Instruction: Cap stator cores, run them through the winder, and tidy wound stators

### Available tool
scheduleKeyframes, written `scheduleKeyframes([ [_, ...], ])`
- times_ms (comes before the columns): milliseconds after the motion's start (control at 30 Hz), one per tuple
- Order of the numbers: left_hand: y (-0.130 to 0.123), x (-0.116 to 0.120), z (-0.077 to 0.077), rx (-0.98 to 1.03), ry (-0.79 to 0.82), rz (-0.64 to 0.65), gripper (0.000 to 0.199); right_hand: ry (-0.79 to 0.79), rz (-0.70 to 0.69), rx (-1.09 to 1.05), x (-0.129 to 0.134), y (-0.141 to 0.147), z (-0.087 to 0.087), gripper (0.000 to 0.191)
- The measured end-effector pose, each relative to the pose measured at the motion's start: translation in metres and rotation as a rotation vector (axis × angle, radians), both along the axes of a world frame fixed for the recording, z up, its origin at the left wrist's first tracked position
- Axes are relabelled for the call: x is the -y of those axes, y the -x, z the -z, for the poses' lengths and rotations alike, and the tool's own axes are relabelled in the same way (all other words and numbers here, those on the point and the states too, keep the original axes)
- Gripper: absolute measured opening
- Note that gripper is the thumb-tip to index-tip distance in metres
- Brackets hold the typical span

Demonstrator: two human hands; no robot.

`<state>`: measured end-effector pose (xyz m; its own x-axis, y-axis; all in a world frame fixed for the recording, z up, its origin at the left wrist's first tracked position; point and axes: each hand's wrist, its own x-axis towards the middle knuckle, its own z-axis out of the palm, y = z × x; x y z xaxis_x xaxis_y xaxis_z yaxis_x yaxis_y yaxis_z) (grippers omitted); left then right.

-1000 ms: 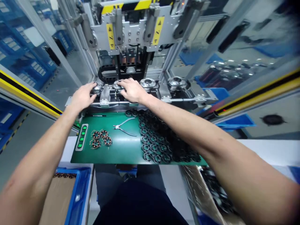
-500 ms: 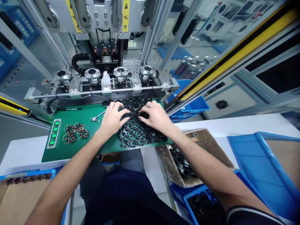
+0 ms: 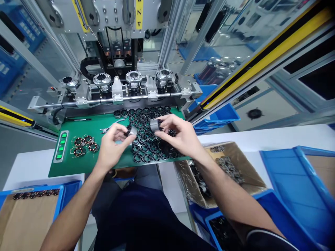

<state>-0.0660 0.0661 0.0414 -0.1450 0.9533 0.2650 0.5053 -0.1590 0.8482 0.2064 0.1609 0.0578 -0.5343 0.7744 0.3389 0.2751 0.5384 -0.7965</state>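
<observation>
Machine (image 3: 112,15) largest; on its yellow label (image 3: 139,14) we read single letter, N or sideways Z, arrow beneath. Green tabletop (image 3: 69,167) before it, packed black rings (image 3: 148,148) over right part. Left hand (image 3: 111,146): thumb and fingers pinch first grey-and-black cylinder (image 3: 133,131), held at fingertips, dark end leftward. Right hand (image 3: 181,134): thumb and fingers pinch second grey-and-black cylinder (image 3: 154,125) by dark end, grey end leftward. We see both cylinders over tabletop, near each other, apart.

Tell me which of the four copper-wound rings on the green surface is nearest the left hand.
The rightmost copper-wound ring is nearest the left hand; the other three rings sit farther left, towards the green-lit panel.
</observation>
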Motion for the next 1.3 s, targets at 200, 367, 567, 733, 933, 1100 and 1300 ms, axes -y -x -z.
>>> scheduleKeyframes([
  [200,0.030,0.078,-0.024,0.452,0.088,-0.110,0.061,0.499,-0.206,-0.618,0.057,0.030,-0.030,0.045],
  [367,0.055,0.123,-0.021,0.227,-0.011,-0.298,0.047,0.435,-0.171,-0.578,0.084,0.062,-0.032,0.038],
  [567,0.092,0.144,0.012,-0.163,0.072,-0.470,0.044,0.176,-0.131,-0.056,0.111,0.122,0.023,0.038],
  [733,0.103,0.141,0.051,-0.260,0.211,-0.485,0.032,0.202,-0.159,0.108,0.114,0.170,0.085,0.038],
  [933,0.101,0.157,0.066,-0.200,0.195,-0.502,0.034,0.177,-0.179,0.181,0.114,0.175,0.097,0.037],
  [1100,0.099,0.160,0.071,-0.047,0.169,-0.417,0.039,0.155,-0.173,0.164,0.111,0.172,0.084,0.031],
  [1300,0.098,0.169,0.048,-0.045,0.140,-0.373,0.037,0.115,-0.160,0.100,0.111,0.157,0.051,0.027],
])
